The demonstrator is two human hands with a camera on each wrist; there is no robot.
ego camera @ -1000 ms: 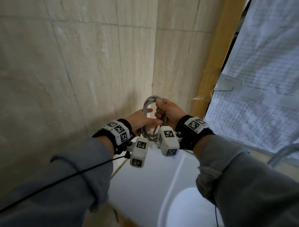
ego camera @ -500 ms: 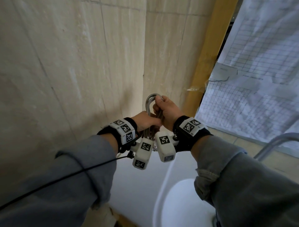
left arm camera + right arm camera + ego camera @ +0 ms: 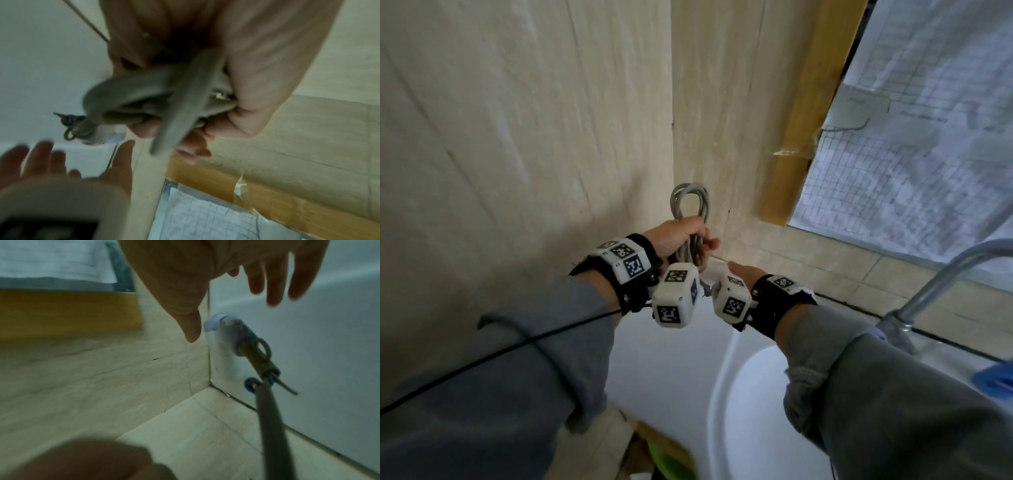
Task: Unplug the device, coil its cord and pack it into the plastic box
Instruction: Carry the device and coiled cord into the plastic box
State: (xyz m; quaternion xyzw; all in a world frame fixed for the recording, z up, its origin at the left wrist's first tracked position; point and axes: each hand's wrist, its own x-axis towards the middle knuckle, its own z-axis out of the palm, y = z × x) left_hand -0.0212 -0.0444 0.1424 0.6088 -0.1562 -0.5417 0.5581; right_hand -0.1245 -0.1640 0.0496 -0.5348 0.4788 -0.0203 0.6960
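Note:
A grey cord (image 3: 689,205) is gathered into loops, and my left hand (image 3: 681,238) grips the bundle (image 3: 156,100) in a fist against the tiled corner. One strand (image 3: 271,418) runs down from the bundle to a small white and blue device (image 3: 224,331) lying on the white sink top; the device (image 3: 102,136) also shows below the fist. My right hand (image 3: 743,272) hovers just above the device with straight, spread fingers (image 3: 275,283) and holds nothing. No plastic box is in view.
Beige tiled walls (image 3: 517,137) close in on the left and ahead. A white sink (image 3: 722,377) lies below my arms, with a metal tap (image 3: 941,284) at the right. A wooden window frame (image 3: 801,137) and papered pane are at upper right.
My right hand has let go of the cord loops and dropped down to the right, opening above the device. The left hand now holds the coil alone.

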